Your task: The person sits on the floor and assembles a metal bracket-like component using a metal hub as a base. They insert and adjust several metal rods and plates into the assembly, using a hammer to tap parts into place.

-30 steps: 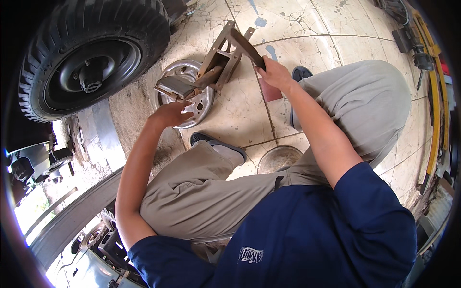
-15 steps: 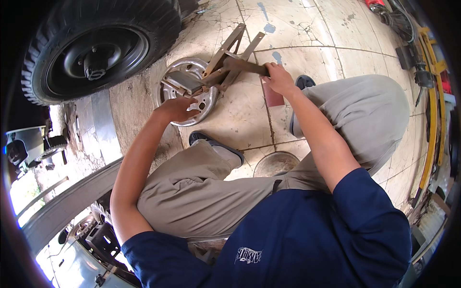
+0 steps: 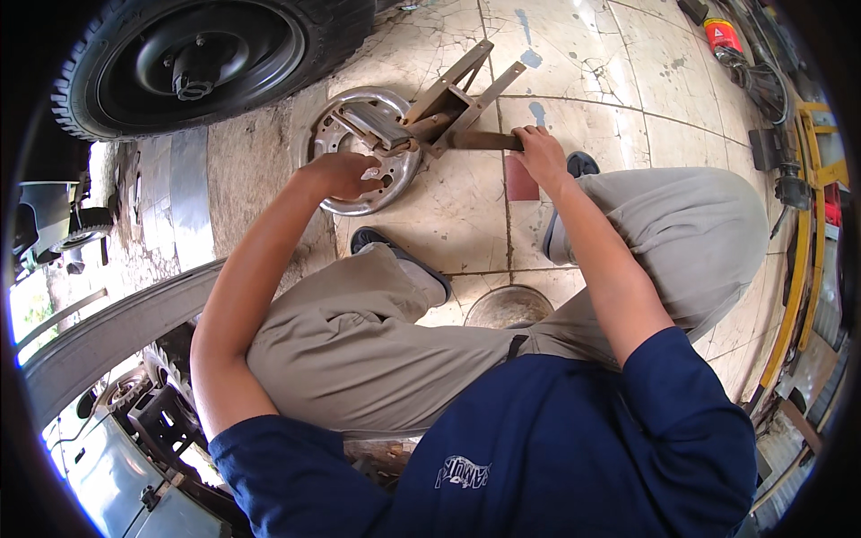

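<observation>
A round silvery metal disc (image 3: 318, 134) with holes lies on the tiles, left of centre. A small grey metal block (image 3: 381, 125) rests on it. From its right side a rusty bracket (image 3: 457, 72) with two long flat arms reaches away. My left hand (image 3: 345, 175) is over the disc's near edge, thumb and fingers apart, with nothing seen between them; whether it touches the disc I cannot tell. The fingers of my right hand (image 3: 541, 154) wrap round the outer end of a brown handle (image 3: 484, 141). The handle's other end meets the bracket, where its shape is partly hidden.
A big black tyre (image 3: 332, 45) stands at the far left. A reddish-brown flat piece (image 3: 520, 179) lies below my right hand. A round metal pan (image 3: 509, 308) sits between my legs. Yellow metal bars (image 3: 789, 323) and a red can (image 3: 720, 36) are at the right.
My right hand and the brown handle have come down a little toward me beside the bracket. My left hand stays by the disc. The whole view has shifted slightly.
</observation>
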Demonstrator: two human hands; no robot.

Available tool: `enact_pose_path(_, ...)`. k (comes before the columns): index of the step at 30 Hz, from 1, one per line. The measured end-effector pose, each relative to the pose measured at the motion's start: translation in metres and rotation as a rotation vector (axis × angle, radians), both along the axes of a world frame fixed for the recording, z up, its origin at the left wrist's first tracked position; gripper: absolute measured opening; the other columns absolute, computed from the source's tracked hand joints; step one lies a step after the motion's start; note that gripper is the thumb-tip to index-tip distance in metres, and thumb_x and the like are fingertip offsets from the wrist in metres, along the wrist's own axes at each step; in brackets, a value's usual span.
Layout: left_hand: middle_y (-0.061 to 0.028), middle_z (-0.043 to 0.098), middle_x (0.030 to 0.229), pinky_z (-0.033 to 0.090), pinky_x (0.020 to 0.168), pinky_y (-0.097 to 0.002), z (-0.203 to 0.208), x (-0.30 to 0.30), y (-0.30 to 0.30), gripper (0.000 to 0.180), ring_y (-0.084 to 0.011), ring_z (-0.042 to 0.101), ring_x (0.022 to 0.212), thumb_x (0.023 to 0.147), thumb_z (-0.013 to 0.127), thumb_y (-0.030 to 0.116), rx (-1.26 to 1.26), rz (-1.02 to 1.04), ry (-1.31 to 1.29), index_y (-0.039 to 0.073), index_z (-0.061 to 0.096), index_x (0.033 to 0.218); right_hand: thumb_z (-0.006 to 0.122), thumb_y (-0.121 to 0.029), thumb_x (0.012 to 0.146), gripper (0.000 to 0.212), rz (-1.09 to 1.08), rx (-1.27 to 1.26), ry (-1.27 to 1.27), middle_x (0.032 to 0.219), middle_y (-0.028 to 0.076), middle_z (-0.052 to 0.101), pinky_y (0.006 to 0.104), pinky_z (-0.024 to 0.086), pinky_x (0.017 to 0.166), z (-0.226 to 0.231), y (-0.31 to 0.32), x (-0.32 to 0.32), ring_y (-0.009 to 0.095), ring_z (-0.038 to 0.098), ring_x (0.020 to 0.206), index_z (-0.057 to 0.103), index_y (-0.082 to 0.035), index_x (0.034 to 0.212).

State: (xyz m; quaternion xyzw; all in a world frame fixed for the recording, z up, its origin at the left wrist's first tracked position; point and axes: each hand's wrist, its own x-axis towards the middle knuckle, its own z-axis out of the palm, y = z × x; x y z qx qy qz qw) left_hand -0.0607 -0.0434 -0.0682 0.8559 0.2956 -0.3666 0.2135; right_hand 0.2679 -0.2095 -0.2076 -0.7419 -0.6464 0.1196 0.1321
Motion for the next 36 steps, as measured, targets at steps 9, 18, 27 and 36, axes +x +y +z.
enact_pose_path(9, -0.0156, 0.059, 0.134, 0.044, 0.102, -0.0407, 0.002, 0.002, -0.001, 0.057, -0.0328, 0.056, 0.123, 0.096, 0.052, 0.049, -0.015, 0.004, 0.000, 0.015, 0.050, 0.141, 0.077, -0.026, 0.076, 0.038, 0.036, -0.095, -0.076, 0.111, 0.011, 0.059, 0.0422, 0.053, 0.087, 0.006, 0.002, -0.013, 0.032, 0.056, 0.108, 0.065, -0.011, 0.108)
enact_pose_path(18, -0.0152, 0.061, 0.131, 0.045, 0.102, -0.0398, 0.001, 0.000, -0.002, 0.057, -0.0332, 0.057, 0.121, 0.096, 0.054, 0.050, 0.004, -0.012, 0.012, 0.016, 0.050, 0.141, 0.074, -0.029, 0.081, 0.035, 0.054, -0.160, -0.081, 0.107, 0.011, 0.062, 0.0426, 0.055, 0.084, 0.000, -0.003, -0.005, 0.034, 0.058, 0.108, 0.065, -0.009, 0.107)
enact_pose_path(27, -0.0146, 0.062, 0.128, 0.045, 0.100, -0.0400, -0.003, -0.005, 0.000, 0.056, -0.0324, 0.059, 0.119, 0.096, 0.054, 0.050, 0.004, -0.034, -0.007, 0.017, 0.050, 0.141, 0.075, -0.031, 0.081, 0.035, 0.018, -0.160, -0.118, 0.106, 0.010, 0.063, 0.0424, 0.056, 0.082, 0.003, 0.002, -0.010, 0.033, 0.061, 0.104, 0.066, -0.010, 0.107)
enact_pose_path(36, -0.0148, 0.062, 0.129, 0.045, 0.101, -0.0402, -0.001, 0.001, -0.001, 0.056, -0.0320, 0.058, 0.120, 0.096, 0.054, 0.049, -0.003, 0.013, 0.017, 0.016, 0.051, 0.141, 0.077, -0.035, 0.079, 0.044, 0.043, -0.203, -0.175, 0.097, 0.010, 0.068, 0.0395, 0.055, 0.078, 0.000, 0.005, -0.010, 0.030, 0.067, 0.095, 0.060, -0.008, 0.109)
